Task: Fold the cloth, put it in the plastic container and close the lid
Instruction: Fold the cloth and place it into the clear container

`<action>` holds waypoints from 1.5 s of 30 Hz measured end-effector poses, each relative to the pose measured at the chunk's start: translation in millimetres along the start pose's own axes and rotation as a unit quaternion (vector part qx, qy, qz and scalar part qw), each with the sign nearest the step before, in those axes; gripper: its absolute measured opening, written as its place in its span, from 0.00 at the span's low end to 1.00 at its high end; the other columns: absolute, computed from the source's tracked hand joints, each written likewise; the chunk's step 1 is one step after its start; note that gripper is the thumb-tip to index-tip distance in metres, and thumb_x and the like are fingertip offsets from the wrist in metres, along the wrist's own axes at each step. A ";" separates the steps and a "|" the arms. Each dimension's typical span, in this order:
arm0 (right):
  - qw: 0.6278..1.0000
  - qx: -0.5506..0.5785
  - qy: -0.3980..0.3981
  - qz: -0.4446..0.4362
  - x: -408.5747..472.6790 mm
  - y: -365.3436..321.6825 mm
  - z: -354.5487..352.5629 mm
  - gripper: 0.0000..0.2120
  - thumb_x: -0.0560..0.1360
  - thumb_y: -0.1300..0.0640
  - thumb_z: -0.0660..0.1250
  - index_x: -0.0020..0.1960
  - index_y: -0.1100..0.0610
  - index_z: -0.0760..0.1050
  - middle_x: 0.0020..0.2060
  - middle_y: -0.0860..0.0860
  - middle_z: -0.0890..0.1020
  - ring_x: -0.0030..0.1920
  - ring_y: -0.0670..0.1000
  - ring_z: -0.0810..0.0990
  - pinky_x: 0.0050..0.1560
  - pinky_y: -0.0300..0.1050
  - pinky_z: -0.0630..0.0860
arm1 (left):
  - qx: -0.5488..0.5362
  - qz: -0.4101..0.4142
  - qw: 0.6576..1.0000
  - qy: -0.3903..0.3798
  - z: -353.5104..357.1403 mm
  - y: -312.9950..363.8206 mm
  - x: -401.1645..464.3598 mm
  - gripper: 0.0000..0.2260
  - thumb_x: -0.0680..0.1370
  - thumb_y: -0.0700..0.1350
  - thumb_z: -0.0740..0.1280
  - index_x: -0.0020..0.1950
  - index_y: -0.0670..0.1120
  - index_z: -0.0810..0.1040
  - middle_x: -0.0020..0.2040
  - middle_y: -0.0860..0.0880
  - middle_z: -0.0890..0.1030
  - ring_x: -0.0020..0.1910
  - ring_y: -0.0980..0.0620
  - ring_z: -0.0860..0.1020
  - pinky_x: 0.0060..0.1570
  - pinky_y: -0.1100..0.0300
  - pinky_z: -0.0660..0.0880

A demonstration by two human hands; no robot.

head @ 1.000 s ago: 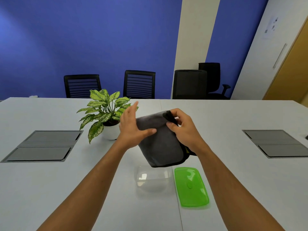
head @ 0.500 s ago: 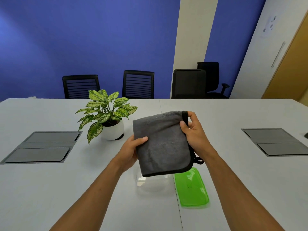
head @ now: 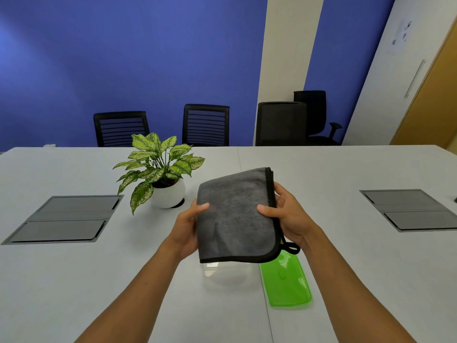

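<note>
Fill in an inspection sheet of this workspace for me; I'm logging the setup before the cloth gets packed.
Surface: pale grey table, two closed floor-box style hatches set in it.
Job's things: grey cloth folded, held above the clear container; green lid off, lying right of it.
Clutter: potted plant.
Hands: left hand and right hand grip the cloth's side edges.
Cables: nothing seen.
Surroundings: blue wall, black chairs, wooden door at right.

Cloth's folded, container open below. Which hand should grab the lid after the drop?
Right, probably. The green lid lies right of the clear container, just below the right hand. The left hand would have to cross over.
</note>
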State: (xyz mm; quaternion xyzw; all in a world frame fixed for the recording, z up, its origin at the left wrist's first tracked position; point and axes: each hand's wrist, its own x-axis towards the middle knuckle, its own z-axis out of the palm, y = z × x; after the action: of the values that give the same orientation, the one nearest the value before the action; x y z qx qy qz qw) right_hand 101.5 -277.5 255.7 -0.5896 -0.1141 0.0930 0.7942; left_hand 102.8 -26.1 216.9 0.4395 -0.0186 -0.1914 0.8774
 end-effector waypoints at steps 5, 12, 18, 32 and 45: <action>0.997 -0.030 -0.067 -0.033 0.6 -13.7 6.4 0.30 0.68 0.70 0.72 0.68 0.58 0.69 0.62 0.62 0.78 0.61 0.62 0.78 0.56 0.54 0.79 | -0.007 0.002 0.999 -0.050 -1.2 -6.8 -2.9 0.33 0.56 0.44 0.81 0.59 0.41 0.80 0.54 0.40 0.83 0.53 0.40 0.81 0.51 0.44 0.80; 0.997 -0.075 -0.009 -0.007 -2.9 -14.4 -3.4 0.26 0.68 0.71 0.72 0.65 0.61 0.73 0.58 0.61 0.81 0.57 0.61 0.81 0.53 0.53 0.81 | 0.051 0.044 0.998 -0.007 1.0 6.1 1.5 0.30 0.60 0.36 0.72 0.63 0.37 0.75 0.55 0.40 0.82 0.54 0.41 0.80 0.50 0.47 0.80; 0.990 -0.127 0.063 -0.001 -3.8 -0.8 -9.4 0.24 0.71 0.71 0.71 0.63 0.56 0.74 0.55 0.56 0.82 0.53 0.54 0.83 0.50 0.49 0.81 | 0.153 0.056 0.987 0.007 -5.9 5.2 4.2 0.22 0.73 0.39 0.73 0.66 0.47 0.74 0.60 0.45 0.82 0.59 0.44 0.81 0.52 0.50 0.81; 0.993 -0.084 0.066 0.056 -14.7 44.6 -18.4 0.14 0.78 0.69 0.62 0.61 0.57 0.73 0.53 0.57 0.82 0.52 0.59 0.82 0.50 0.52 0.82 | 0.251 0.014 0.968 0.011 -33.6 -1.9 -3.4 0.20 0.77 0.33 0.67 0.65 0.51 0.75 0.62 0.43 0.80 0.60 0.41 0.79 0.57 0.40 0.77; 0.986 -0.108 0.077 0.105 -18.9 61.3 -25.1 0.26 0.69 0.80 0.49 0.29 0.57 0.77 0.37 0.57 0.78 0.39 0.55 0.75 0.30 0.43 0.74 | 0.235 0.023 0.970 0.060 -45.1 -8.9 -4.4 0.20 0.73 0.27 0.53 0.29 0.40 0.78 0.52 0.38 0.82 0.49 0.43 0.78 0.45 0.56 0.75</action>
State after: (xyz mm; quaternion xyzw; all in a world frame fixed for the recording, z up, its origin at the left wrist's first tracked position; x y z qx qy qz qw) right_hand 89.9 -288.1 188.7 -0.6857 0.0002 0.1172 0.7184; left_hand 105.0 5.1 182.9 0.6436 -0.0204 -0.1349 0.7531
